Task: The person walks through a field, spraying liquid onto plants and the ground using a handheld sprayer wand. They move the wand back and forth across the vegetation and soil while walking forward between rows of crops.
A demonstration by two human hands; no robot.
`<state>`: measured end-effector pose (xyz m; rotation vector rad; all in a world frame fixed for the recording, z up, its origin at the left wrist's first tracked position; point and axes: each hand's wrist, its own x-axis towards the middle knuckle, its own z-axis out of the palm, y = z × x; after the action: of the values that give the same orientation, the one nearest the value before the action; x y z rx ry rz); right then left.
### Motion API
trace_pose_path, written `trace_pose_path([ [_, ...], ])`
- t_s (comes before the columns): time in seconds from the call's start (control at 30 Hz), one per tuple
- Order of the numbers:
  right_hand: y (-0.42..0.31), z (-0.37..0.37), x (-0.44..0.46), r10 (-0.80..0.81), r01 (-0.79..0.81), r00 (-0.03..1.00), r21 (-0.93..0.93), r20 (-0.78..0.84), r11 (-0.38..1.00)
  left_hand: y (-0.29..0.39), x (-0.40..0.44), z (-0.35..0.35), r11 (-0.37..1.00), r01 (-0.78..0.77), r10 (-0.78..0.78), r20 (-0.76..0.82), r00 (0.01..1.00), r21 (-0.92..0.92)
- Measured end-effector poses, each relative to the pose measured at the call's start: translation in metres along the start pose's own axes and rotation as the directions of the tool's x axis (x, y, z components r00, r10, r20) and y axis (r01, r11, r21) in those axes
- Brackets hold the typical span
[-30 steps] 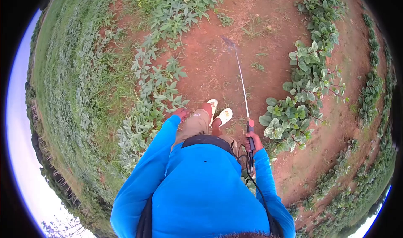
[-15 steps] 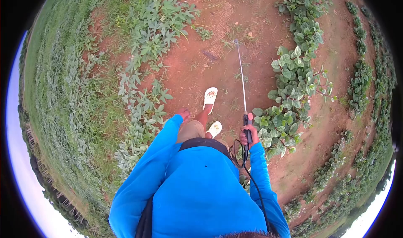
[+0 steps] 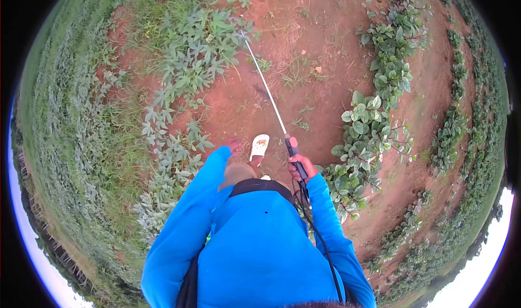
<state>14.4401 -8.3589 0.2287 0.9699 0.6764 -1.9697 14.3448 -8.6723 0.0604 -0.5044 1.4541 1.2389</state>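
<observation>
My right hand point(image 3: 302, 168) is closed around the black handle of a spray wand point(image 3: 264, 81), with a red piece on top of the grip. The thin pale lance slants forward and left, and its tip is beside the leafy plants point(image 3: 203, 42) on the left. From the handle a black hose point(image 3: 320, 237) runs back along my right side. My left hand point(image 3: 234, 147) hangs by my thigh, apart from the wand, with its fingers loosely out and nothing visible in them.
Reddish bare soil point(image 3: 320, 53) forms a path between the left plants and a row of broad-leaved plants point(image 3: 361, 126) on the right. More planted rows point(image 3: 453, 129) curve beyond. A white clog point(image 3: 260, 146) is on my front foot. Grass point(image 3: 116, 156) covers the far left.
The wand has swung left, its tip going from over the soil path to the left plants. My right hand has moved left with it. The ground has shifted slightly in view.
</observation>
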Motion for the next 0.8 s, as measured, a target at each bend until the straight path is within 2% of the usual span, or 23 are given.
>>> trace_pose_path([
  [0.1,-0.01,-0.017,-0.019,-0.005,0.016,0.994,0.09,-0.114,0.996,-0.009,0.021,-0.015,1.0,-0.009,0.009,-0.009,1.0,0.019],
  [0.13,-0.01,-0.025,-0.025,-0.002,0.012,0.993,0.086,-0.115,0.996,-0.013,0.027,-0.018,0.998,0.003,0.0,-0.042,0.999,0.058],
  [0.2,-0.011,-0.046,-0.037,0.009,0.029,0.986,0.23,-0.164,0.973,-0.014,0.039,-0.023,0.997,0.007,-0.004,-0.038,0.999,0.072],
  [0.23,-0.011,-0.056,-0.042,0.009,0.029,0.986,0.232,-0.164,0.972,-0.008,0.041,-0.022,0.996,0.012,-0.009,-0.033,0.999,0.091],
  [0.27,-0.01,-0.067,-0.048,-0.021,0.07,0.986,0.294,-0.167,0.953,-0.003,0.044,-0.019,0.995,0.014,-0.012,-0.03,0.999,0.095],
  [0.33,-0.014,-0.08,-0.058,-0.049,0.113,0.983,0.369,-0.178,0.923,0.011,0.046,-0.01,0.976,0.01,-0.001,-0.043,0.999,0.22],
  [0.43,-0.033,-0.095,-0.065,-0.132,0.233,0.964,0.489,-0.232,0.841,0.032,0.061,0.006,0.974,0.044,-0.033,-0.053,0.998,0.221],
  [0.47,-0.043,-0.101,-0.063,-0.133,0.236,0.963,0.498,-0.233,0.835,0.04,0.067,0.012,0.972,0.048,-0.037,-0.05,0.998,0.231],
  [0.57,-0.078,-0.124,-0.044,-0.185,0.352,0.907,0.442,-0.377,0.825,0.072,0.082,0.034,0.969,0.048,-0.037,-0.051,0.998,0.244],
  [0.6,-0.09,-0.126,-0.04,-0.18,0.348,0.911,0.457,-0.372,0.818,0.085,0.081,0.042,0.975,0.055,-0.048,-0.036,0.998,0.217],
  [0.67,-0.128,-0.131,-0.03,-0.177,0.347,0.884,0.353,-0.434,0.869,0.125,0.095,0.059,0.978,0.04,-0.035,-0.028,0.999,0.204],
  [0.73,-0.157,-0.137,-0.026,-0.153,0.312,0.898,0.351,-0.412,0.883,0.15,0.107,0.07,0.985,-0.064,0.063,0.008,0.998,0.158],
  [0.8,-0.189,-0.143,-0.023,-0.136,0.234,0.918,0.234,-0.372,0.944,0.191,0.118,0.085,0.975,-0.039,0.046,-0.026,0.999,0.22],
])
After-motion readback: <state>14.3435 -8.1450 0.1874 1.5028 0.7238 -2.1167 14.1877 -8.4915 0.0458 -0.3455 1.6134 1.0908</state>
